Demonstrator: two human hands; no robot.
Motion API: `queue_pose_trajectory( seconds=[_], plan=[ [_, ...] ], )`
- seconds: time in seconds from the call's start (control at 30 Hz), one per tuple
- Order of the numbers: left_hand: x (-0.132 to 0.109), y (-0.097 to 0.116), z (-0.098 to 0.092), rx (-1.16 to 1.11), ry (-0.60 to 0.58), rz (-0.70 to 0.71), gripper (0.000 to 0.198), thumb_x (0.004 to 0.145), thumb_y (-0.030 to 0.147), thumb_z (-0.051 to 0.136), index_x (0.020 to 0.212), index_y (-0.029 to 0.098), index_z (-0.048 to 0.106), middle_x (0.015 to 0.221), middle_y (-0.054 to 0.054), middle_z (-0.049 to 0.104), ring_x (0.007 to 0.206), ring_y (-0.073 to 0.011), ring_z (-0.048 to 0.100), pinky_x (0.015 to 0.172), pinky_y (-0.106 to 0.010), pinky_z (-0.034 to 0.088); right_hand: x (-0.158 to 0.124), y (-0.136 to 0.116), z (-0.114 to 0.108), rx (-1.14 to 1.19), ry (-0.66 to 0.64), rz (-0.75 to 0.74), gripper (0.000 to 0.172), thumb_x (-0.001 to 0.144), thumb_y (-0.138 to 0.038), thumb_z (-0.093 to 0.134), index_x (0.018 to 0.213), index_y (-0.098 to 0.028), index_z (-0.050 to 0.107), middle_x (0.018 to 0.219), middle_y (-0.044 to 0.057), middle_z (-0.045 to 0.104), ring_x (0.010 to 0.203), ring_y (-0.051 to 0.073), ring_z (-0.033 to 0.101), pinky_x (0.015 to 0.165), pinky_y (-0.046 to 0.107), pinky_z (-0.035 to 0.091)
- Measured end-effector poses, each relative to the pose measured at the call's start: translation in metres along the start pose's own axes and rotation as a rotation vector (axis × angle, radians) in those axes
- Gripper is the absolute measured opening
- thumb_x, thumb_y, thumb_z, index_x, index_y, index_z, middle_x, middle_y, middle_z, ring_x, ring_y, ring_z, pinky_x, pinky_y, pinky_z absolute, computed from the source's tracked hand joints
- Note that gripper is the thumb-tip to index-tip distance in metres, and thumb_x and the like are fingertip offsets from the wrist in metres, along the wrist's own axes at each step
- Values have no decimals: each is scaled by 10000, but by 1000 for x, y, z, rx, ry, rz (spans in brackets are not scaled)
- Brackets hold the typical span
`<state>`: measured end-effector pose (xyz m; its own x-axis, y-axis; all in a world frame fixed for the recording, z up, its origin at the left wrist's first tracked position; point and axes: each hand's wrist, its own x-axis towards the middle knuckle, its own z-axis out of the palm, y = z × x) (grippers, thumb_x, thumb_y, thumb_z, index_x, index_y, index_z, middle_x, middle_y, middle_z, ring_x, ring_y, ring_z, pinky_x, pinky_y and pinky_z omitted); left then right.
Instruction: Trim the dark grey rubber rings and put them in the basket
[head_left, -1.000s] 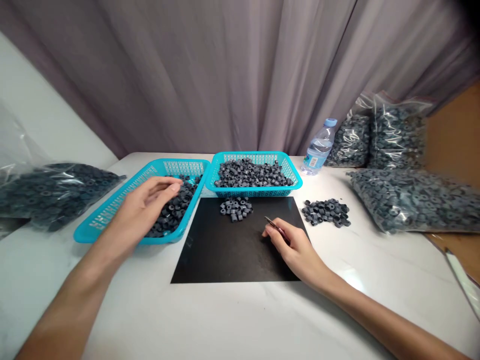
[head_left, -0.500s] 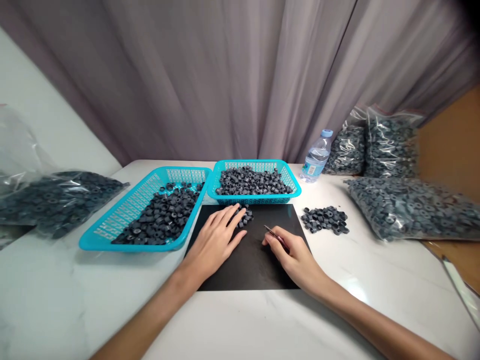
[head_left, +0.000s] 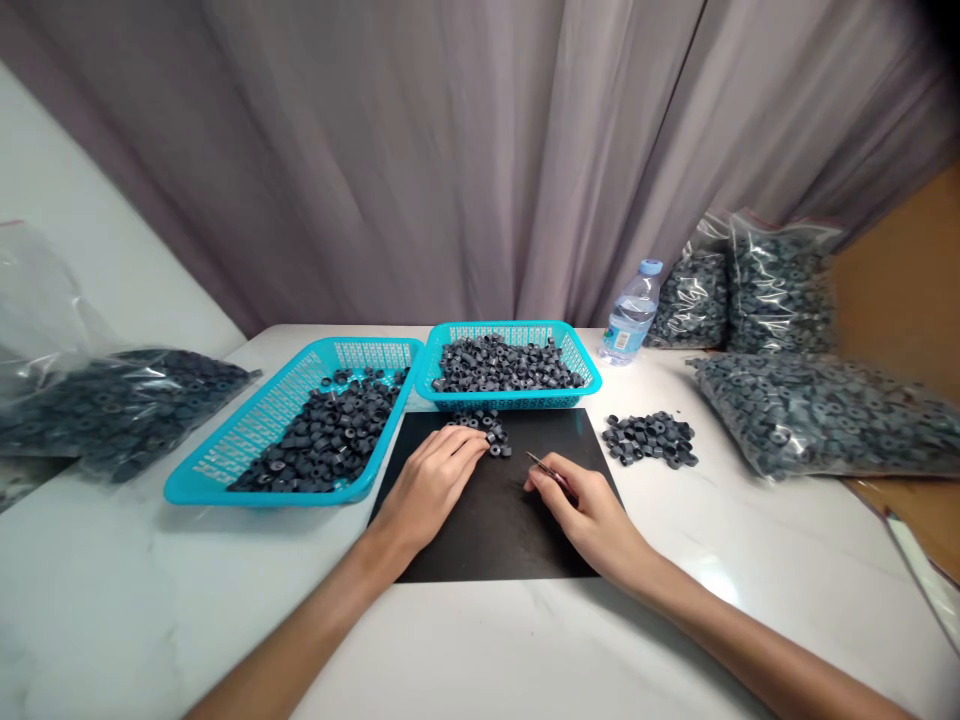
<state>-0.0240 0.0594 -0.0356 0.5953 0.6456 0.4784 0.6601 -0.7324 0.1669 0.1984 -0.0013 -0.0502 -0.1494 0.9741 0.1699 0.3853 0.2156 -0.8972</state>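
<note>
My left hand (head_left: 442, 475) rests over the black mat (head_left: 495, 540), its fingers drawn together at the edge of a small pile of dark grey ring-shaped pieces (head_left: 495, 435). Whatever lies under those fingertips is hidden. In my right hand (head_left: 574, 495), low over the right half of the mat, is a pair of slim metal tweezers (head_left: 541, 464), with the tip pointing up and left toward the pile. The tweezers touch no piece.
Two blue baskets (head_left: 176, 485) of grey pieces stand left and behind the mat. Right of it lies a loose heap of pieces (head_left: 651, 440). A water bottle (head_left: 631, 315) and filled plastic bags (head_left: 832, 415) stand farther right; another bag (head_left: 150, 400) lies far left.
My left hand's fingers have gone from spread over the pile to drawn together at its near edge, uncovering more pieces. My right hand with the tweezers has hardly moved.
</note>
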Motion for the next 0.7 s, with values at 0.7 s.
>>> queue_pose_trajectory(
  seconds=[0.7],
  plan=[
    [4,13,11,-23,45,-217,190,999,258,556,1142,200,667,1053,-62,562,994,-225,651,909,-387,577,-1,-7,-3,-28,-15,-7,365,1036,-443,455,844,-194,640,696,-13,587,630,151,513,596,273,333]
  ],
)
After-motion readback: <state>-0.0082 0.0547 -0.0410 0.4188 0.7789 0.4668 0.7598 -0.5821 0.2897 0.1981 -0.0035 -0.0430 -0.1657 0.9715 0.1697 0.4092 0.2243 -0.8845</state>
